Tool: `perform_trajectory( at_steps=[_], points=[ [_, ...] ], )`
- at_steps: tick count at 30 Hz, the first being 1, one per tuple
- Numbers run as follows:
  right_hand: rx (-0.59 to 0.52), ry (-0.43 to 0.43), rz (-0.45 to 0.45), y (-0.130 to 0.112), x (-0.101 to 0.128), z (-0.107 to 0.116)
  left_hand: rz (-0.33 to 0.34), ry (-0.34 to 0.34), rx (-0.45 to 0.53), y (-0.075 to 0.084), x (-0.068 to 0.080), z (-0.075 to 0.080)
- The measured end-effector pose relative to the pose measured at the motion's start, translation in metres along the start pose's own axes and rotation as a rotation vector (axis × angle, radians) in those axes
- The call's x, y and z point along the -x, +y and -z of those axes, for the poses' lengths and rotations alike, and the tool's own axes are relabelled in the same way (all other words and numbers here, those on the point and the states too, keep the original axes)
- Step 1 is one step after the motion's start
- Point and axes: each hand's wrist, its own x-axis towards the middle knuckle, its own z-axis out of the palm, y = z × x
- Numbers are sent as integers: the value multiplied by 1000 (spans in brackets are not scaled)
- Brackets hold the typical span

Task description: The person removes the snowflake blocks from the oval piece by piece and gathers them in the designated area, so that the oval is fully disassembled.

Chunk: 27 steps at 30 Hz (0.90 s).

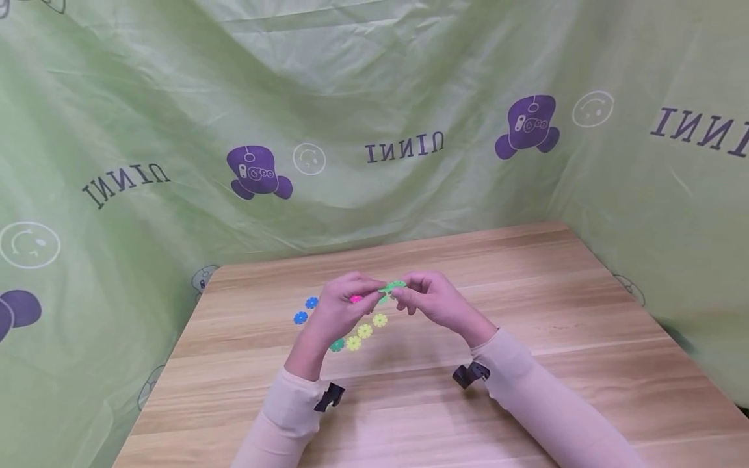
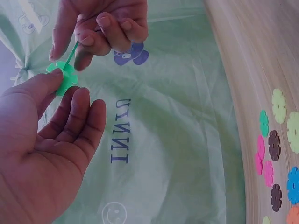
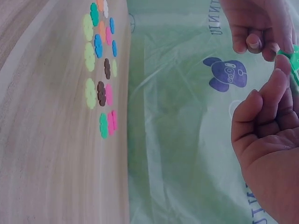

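Observation:
Both hands are raised above the table and meet at two green flower-shaped plastic discs. My left hand (image 1: 342, 309) pinches one green disc (image 2: 68, 80) between thumb and fingers; in the left wrist view it lies nearly flat to the camera. A second green disc (image 2: 71, 55) shows edge-on, meeting the first at an angle. My right hand (image 1: 441, 304) pinches this second disc between thumb and fingertips. Whether the slots are fully pushed together I cannot tell. In the right wrist view the green pieces (image 3: 294, 61) are partly cut off at the right edge.
On the wooden table (image 1: 503, 273) lie several loose discs: yellow ones (image 1: 365, 331), blue ones (image 1: 301, 318), a dark green one (image 1: 337, 345), also pink (image 3: 109, 94), brown (image 3: 101, 94) and orange (image 3: 102, 29). Green printed cloth (image 1: 351, 208) hangs behind the table and at its sides.

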Motion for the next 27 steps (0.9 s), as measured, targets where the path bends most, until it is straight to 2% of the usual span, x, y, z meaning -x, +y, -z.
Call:
perform_trajectory(
  at_steps=[8, 12, 17, 27],
  points=[
    [10, -6, 28, -1, 1, -1, 50, -45, -20, 0, 0, -1],
    [10, -6, 48, 0, 0, -1, 93, -77, 51, -1, -2, -5],
    [9, -8, 64, 0, -1, -1, 146, -76, 107, -4, -3, -13],
    [7, 1, 55, -4, 1, -2, 142, -65, 126, -1, -5, -13]
  ],
)
